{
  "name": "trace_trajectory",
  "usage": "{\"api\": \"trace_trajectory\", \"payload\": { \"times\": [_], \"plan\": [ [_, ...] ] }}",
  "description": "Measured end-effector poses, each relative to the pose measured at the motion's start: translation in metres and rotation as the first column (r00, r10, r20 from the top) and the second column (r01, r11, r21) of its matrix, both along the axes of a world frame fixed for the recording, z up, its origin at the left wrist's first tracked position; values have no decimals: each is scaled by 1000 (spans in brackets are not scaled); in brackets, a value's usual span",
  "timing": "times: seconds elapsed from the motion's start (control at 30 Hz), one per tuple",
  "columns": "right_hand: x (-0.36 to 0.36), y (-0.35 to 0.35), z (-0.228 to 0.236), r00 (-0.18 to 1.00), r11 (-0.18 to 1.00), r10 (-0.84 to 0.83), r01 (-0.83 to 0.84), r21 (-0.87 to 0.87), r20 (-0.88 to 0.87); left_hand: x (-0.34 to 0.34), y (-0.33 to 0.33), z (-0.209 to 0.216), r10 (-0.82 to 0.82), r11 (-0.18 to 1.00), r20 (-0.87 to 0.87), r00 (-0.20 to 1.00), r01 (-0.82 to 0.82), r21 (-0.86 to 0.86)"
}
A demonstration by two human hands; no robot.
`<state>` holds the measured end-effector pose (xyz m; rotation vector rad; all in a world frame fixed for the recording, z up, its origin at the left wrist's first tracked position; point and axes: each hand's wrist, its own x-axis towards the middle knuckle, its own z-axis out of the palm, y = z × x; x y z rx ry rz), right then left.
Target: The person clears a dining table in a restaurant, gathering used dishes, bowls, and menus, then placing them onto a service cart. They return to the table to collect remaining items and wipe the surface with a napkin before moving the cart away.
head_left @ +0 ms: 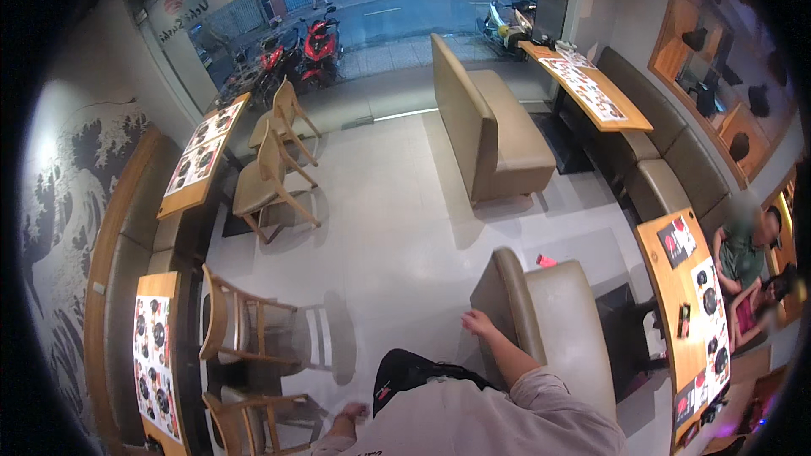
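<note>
My left hand (353,412) hangs low beside my body, to the left of a black bag or cloth (416,376) at my waist. Its fingers look loosely apart, with nothing visible in them. My right hand (479,323) is held out to the right, close to the back of a beige padded bench (511,304); I cannot tell whether it touches. Slightly bent fingers show there, and the hand is without any object. On that bench's seat lies a small red item (547,261), too small to name.
Wooden chairs (245,312) and tables with printed mats (198,160) line the left. Another bench (465,110) stands ahead. At the right, two people (743,245) sit by a wooden table (686,321). Beyond the glass front are red motorbikes (321,46) and a street.
</note>
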<state>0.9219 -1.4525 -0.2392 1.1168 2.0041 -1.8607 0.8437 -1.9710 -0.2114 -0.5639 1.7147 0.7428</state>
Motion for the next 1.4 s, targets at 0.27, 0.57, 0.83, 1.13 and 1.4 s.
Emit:
{"api": "trace_trajectory", "payload": {
  "times": [0.27, 0.57, 0.83, 1.13, 1.4],
  "plan": [
    [-193, 207, 87, 963, 982, -151, 172, 80, -221, -156, 72, -26, -648, 716, 8, 762, 612, -335],
    [-205, 250, 73, 796, 813, -582, 568, -128, -166, -468, 550, 28, -371, 658, -796, 478, 741, 138],
    [-257, 386, 104, 740, 832, -474, 554, 32, -476, -386, 914, 133, -527, -58, -726, 442, 833, 550],
    [-241, 631, 226, 802, 966, -242, 144, -216, -547, -334, 1122, 204, -511, 169, -364, 779, 506, 846],
    [-257, 823, 243, 662, 754, -566, 176, -633, -491, -301, 1324, 214, -598, 103, -198, 776, 319, 942]
  ]
}}
